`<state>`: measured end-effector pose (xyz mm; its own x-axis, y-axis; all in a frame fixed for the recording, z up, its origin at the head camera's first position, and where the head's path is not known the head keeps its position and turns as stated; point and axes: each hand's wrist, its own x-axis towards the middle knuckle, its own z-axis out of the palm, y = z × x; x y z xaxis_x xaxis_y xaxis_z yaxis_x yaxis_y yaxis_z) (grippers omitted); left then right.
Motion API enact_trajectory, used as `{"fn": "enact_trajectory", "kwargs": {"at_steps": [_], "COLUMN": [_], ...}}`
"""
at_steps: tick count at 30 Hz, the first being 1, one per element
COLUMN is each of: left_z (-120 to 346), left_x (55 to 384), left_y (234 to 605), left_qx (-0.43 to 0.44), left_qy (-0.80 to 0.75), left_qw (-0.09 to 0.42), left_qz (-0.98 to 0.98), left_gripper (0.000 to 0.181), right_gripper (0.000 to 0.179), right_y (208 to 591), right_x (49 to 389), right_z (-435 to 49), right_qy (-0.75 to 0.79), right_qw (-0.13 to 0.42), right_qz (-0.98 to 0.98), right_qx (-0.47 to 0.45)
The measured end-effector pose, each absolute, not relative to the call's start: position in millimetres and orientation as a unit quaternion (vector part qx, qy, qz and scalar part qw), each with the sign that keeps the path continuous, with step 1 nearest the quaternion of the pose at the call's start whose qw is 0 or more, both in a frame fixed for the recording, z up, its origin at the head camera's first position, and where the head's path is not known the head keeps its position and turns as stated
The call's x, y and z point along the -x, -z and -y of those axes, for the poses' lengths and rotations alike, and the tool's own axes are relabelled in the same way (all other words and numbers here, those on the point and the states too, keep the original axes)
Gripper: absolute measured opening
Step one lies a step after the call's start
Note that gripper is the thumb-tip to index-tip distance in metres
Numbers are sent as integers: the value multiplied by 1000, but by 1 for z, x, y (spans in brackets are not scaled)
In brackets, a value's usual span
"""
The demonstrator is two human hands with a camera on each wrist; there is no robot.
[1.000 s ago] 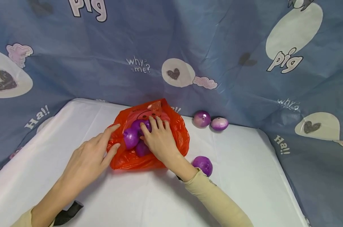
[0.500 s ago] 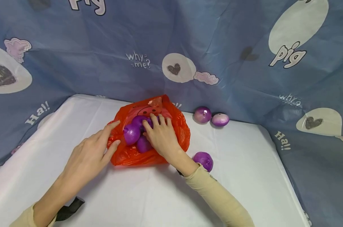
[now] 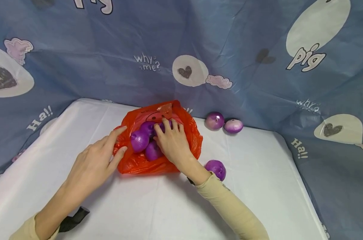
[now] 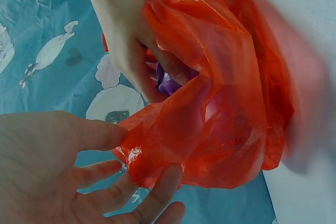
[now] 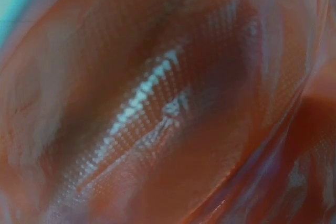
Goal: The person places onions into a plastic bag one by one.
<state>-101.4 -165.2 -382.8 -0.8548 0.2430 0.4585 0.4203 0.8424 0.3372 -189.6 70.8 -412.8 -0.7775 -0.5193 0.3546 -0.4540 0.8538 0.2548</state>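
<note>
A red plastic bag (image 3: pixel 136 165) lies with its mouth toward me in the head view, with several purple onions (image 3: pixel 139 141) inside. My left hand (image 3: pixel 92 163) holds the bag's left edge between thumb and fingers; in the left wrist view that hand (image 4: pixel 68 166) has the film stretched at its fingertips. My right hand (image 3: pixel 173 143) reaches into the bag, its fingers curved over a purple onion (image 4: pixel 169 81) that it mostly hides. Red film (image 5: pixel 157 119) fills the right wrist view, so the fingers do not show there.
Two onions, one purple (image 3: pixel 214 120) and one paler (image 3: pixel 233 126), sit at the back of the white table (image 3: pixel 259 186). Another onion (image 3: pixel 216 169) lies beside my right wrist. A blue printed cloth (image 3: pixel 124 83) stands behind the table.
My right hand has shifted slightly right within the bag, with the onion under its fingers. The left hand keeps its hold on the bag edge. The head view has tilted a little downward.
</note>
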Motion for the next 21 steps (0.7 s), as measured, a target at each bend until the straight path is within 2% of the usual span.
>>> {"fn": "enact_trajectory", "kwargs": {"at_steps": [21], "left_z": [165], "left_x": [102], "left_y": [383], "left_qx": [177], "left_qy": [217], "left_qw": [201], "left_qz": [939], "left_gripper": [62], "right_gripper": [42], "right_y": [416], "right_x": [189], "right_z": [-68], "right_qy": [76], "right_qw": [188], "right_qz": [943], "right_qx": [-263]}}
